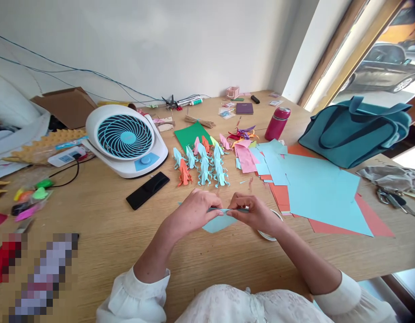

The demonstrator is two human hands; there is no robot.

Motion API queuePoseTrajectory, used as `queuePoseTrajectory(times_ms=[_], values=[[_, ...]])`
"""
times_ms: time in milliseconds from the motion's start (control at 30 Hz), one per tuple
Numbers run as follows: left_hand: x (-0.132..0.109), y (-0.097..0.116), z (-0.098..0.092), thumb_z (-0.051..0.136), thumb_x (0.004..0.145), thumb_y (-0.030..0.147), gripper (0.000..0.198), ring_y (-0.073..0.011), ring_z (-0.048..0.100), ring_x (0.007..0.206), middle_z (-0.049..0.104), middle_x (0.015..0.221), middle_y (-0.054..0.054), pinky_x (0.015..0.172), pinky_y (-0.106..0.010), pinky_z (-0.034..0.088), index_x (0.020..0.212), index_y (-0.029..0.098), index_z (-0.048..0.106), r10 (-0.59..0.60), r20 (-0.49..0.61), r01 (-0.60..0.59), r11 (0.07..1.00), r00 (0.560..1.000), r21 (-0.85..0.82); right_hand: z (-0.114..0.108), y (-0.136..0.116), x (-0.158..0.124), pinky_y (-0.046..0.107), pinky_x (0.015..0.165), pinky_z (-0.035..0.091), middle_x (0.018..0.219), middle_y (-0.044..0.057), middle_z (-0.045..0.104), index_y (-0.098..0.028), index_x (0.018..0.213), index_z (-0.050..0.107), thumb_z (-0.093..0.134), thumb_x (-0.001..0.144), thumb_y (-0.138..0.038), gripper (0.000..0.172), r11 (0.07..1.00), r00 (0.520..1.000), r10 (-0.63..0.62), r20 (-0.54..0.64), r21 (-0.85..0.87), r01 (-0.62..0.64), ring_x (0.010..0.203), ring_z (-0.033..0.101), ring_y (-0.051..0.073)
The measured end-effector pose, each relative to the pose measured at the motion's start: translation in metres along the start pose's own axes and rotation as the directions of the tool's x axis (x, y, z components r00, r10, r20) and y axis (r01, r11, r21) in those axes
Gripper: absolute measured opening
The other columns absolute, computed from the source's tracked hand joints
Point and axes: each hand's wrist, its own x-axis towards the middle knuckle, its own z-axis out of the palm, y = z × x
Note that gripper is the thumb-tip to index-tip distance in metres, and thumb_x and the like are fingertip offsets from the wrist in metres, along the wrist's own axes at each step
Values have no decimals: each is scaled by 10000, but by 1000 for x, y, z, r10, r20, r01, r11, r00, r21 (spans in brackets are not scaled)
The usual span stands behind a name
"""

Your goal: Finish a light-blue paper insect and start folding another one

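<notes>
Both of my hands pinch one light blue sheet of paper (218, 224) just above the table, with a fold along its upper edge. My left hand (197, 207) is closed on the paper's left part, thumb and fingers pressed on the edge. Close beside it, my right hand (249, 211) grips the same edge, the two thumbs almost meeting. Under my right wrist lies a white ring-shaped object (269, 237), partly hidden. Beyond my hands stand several folded paper figures in rows, among them a light blue one (203, 172) and an orange one (184, 174).
A white fan (124, 139) and a black phone (147, 190) are at the left. Right of the figures lie blue sheets (321, 188) over orange ones (373, 222). A red bottle (277, 124) and a teal bag (348, 134) stand behind. Red-handled scissors (7, 260) lie far left.
</notes>
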Motion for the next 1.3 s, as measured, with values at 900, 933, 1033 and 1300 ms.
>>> queuePoseTrajectory(times_ms=[900, 933, 1033, 1300], values=[[6, 30, 43, 532, 938, 164, 205, -202, 625, 992, 670, 1076, -69, 870, -343, 503, 1137, 193, 574, 81, -538, 34, 979, 839, 201, 22, -1, 1, 309, 805, 495, 911, 35, 716, -208, 988, 722, 590, 913, -407, 250, 886, 914, 172, -368, 464, 20, 847, 626, 196], [6, 27, 39, 608, 901, 208, 254, -227, 606, 1038, 653, 1103, -86, 904, -375, 492, 1150, 193, 559, 35, -578, 61, 987, 815, 147, 20, 1, -1, 296, 759, 488, 866, 28, 704, -204, 973, 724, 576, 921, -402, 253, 905, 919, 176, -354, 425, -10, 803, 611, 186], [9, 14, 28, 833, 686, 300, 664, -296, 554, 1142, 601, 1211, -134, 965, -454, 454, 1248, 184, 499, -183, -636, 139, 983, 750, -119, 16, -1, -7, 264, 654, 445, 793, 12, 669, -195, 972, 722, 547, 936, -375, 253, 955, 937, 178, -300, 283, -91, 720, 563, 159], [20, -1, 31, 821, 649, 373, 398, -140, 585, 703, 655, 817, -2, 651, -253, 479, 920, 159, 623, -379, -75, 155, 539, 922, -828, 15, -10, -12, 235, 639, 447, 831, 11, 708, -208, 1022, 685, 606, 896, -317, 184, 965, 947, 153, -281, 249, -82, 724, 605, 139]])
